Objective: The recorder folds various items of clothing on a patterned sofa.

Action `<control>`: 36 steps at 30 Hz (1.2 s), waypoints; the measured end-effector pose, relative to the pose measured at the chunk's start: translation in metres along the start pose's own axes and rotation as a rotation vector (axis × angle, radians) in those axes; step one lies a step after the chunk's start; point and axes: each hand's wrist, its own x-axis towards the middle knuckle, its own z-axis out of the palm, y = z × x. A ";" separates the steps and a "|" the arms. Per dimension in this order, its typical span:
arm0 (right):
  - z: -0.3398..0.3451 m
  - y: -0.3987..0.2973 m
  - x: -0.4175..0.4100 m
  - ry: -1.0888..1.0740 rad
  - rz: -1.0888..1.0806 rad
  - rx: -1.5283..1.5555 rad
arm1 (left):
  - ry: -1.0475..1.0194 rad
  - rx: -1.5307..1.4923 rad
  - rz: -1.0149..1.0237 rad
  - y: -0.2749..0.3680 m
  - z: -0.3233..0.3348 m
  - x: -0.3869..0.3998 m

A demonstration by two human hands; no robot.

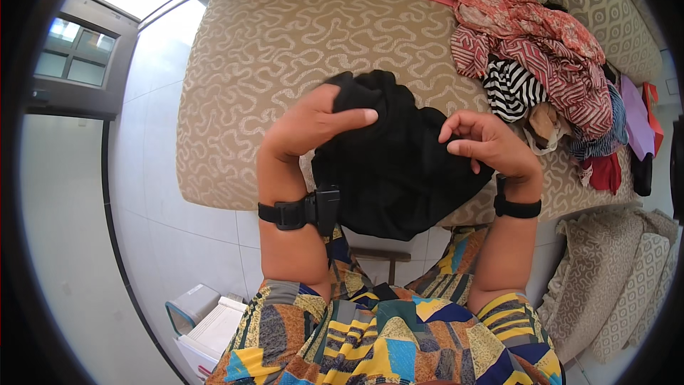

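Observation:
A crumpled black cloth garment (395, 171) lies before me at the front edge of a cushioned seat (256, 96) covered in beige fabric with a winding pattern. Its lower part hangs over that edge towards my knees. My left hand (320, 117) grips the upper left of the garment, the thumb on top and the other fingers hidden behind the cloth. Over the garment's right side, my right hand (481, 141) has its fingers loosely curled and apart, with no cloth visibly pinched. Whether its fingertips touch the fabric, I cannot tell.
A heap of clothes (561, 75), red-patterned, striped and plain, lies on the seat to the right. Patterned cushions (604, 289) stand at the lower right. A grey bin (192, 305) and a white box (219, 326) sit on the tiled floor at the lower left.

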 end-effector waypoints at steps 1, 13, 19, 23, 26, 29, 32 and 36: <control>0.000 -0.001 -0.001 0.009 -0.032 0.054 | -0.001 -0.268 0.082 0.003 0.002 -0.003; -0.025 0.030 0.025 0.797 -0.544 0.157 | 0.692 0.447 0.077 -0.033 -0.004 0.034; 0.003 0.027 0.025 0.356 -0.276 -0.613 | 0.642 0.649 -0.080 -0.020 0.005 0.023; 0.011 0.024 0.020 0.335 -0.366 -0.716 | 0.585 0.681 -0.186 -0.014 0.004 0.019; 0.010 0.026 0.022 0.315 -0.361 -0.764 | 0.549 0.678 -0.122 -0.023 -0.001 0.018; 0.001 0.033 0.024 0.310 -0.362 -0.809 | 0.484 0.661 -0.107 -0.026 -0.003 0.022; -0.002 0.022 0.021 0.332 -0.235 -0.631 | 0.433 0.607 -0.121 -0.021 -0.008 0.019; -0.008 0.016 0.014 0.414 -0.351 0.076 | 0.340 -0.163 0.138 -0.023 -0.018 0.021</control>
